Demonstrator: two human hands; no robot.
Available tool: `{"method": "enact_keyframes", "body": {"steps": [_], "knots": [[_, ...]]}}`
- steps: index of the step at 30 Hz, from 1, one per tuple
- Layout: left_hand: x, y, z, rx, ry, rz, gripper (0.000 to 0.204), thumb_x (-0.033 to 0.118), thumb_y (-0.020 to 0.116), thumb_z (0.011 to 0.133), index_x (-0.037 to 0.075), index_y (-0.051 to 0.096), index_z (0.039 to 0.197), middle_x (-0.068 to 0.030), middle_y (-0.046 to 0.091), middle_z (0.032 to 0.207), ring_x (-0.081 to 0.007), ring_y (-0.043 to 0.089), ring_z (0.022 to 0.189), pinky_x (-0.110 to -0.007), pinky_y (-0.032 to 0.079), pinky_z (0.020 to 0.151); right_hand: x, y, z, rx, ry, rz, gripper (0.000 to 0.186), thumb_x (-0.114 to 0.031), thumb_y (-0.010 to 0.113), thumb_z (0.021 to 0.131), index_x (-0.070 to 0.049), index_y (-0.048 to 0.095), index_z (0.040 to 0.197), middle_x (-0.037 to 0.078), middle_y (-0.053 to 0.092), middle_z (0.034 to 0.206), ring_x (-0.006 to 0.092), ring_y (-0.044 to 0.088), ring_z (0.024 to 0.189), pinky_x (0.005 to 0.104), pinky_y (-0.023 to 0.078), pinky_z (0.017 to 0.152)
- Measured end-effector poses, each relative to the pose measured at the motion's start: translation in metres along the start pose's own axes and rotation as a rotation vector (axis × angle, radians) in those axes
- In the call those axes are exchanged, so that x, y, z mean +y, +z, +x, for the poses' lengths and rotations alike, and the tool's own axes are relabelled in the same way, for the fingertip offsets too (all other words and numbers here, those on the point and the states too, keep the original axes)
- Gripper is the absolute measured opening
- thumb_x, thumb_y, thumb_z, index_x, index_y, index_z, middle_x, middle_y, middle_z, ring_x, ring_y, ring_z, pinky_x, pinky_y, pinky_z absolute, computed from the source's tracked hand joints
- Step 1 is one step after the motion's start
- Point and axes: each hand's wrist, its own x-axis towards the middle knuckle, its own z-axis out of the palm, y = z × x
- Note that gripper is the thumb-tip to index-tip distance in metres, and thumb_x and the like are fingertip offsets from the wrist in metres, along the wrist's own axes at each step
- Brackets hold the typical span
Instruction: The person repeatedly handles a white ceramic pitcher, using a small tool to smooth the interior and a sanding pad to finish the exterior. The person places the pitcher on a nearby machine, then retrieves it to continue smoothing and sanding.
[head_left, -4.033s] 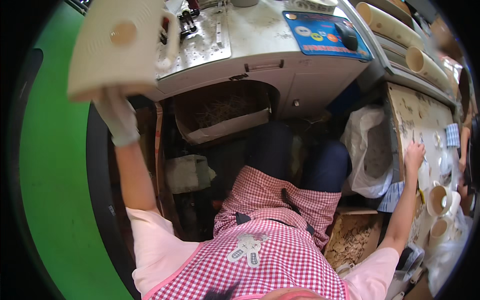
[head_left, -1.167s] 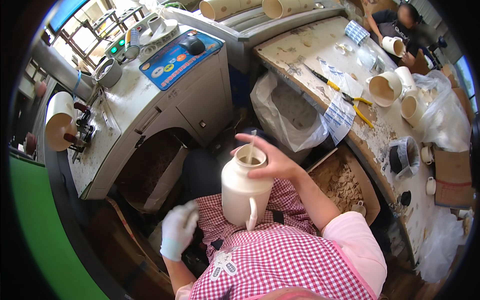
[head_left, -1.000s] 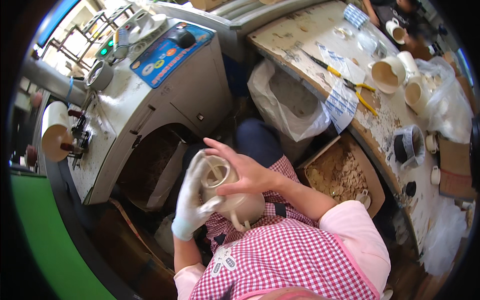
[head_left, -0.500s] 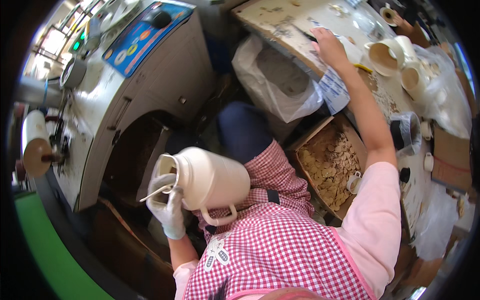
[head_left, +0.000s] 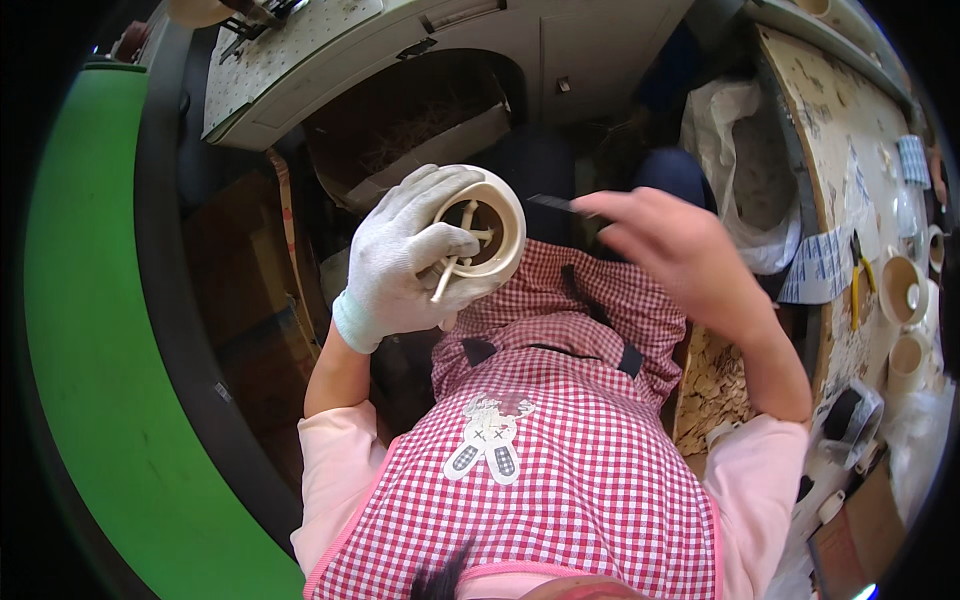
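Note:
My left hand (head_left: 400, 262), in a pale glove, grips a cream plastic jug (head_left: 511, 228) whose round mouth is turned up toward me. A thin cream plastic piece with thin branches (head_left: 441, 284) lies across the mouth, beside the gloved thumb. Most of the jug's body is hidden behind the glove and rim. To the right of the mouth, my bare right hand (head_left: 685, 250) is blurred by motion. It pinches a thin dark blade (head_left: 550, 203) whose tip points at the jug without touching it.
At right stands a worn workbench (head_left: 815, 130) with yellow-handled pliers (head_left: 858, 280) and cream plastic parts (head_left: 903, 290). A bagged bin (head_left: 765, 190) and a box of flat cream scraps (head_left: 712, 390) are beside my legs. A white cabinet (head_left: 600, 60) lies ahead.
My right hand has come back from the workbench to the jug, now with the dark blade in it. The jug has been turned mouth-up. The view has swung left.

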Motion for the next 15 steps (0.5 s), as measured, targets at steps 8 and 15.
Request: {"method": "enact_keyframes", "body": {"steps": [8, 15], "knots": [[-0.001, 0.009, -0.008, -0.1, 0.119, -0.079, 0.036, 0.02, 0.094, 0.059, 0.011, 0.066, 0.081, -0.0186, 0.072, 0.122, -0.0409, 0.069, 0.117, -0.051, 0.052, 0.105, -0.046, 0.035, 0.028, -0.07, -0.218, -0.712, 0.029, -0.027, 0.068, 0.095, 0.001, 0.067, 0.101, 0.007, 0.06, 0.083, 0.021, 0.066, 0.079, 0.0317, 0.056, 0.07], [0.013, 0.066, -0.024, -0.199, 0.199, 0.028, 0.025, 0.021, 0.085, 0.067, 0.006, 0.067, 0.075, -0.0221, 0.068, 0.124, -0.0418, 0.064, 0.12, -0.053, 0.05, 0.106, -0.026, 0.064, 0.035, -0.512, 0.291, -0.361, 0.034, -0.027, 0.055, 0.105, 0.003, 0.072, 0.099, 0.021, 0.073, 0.092, 0.0289, 0.074, 0.086, 0.0387, 0.059, 0.071]]}}
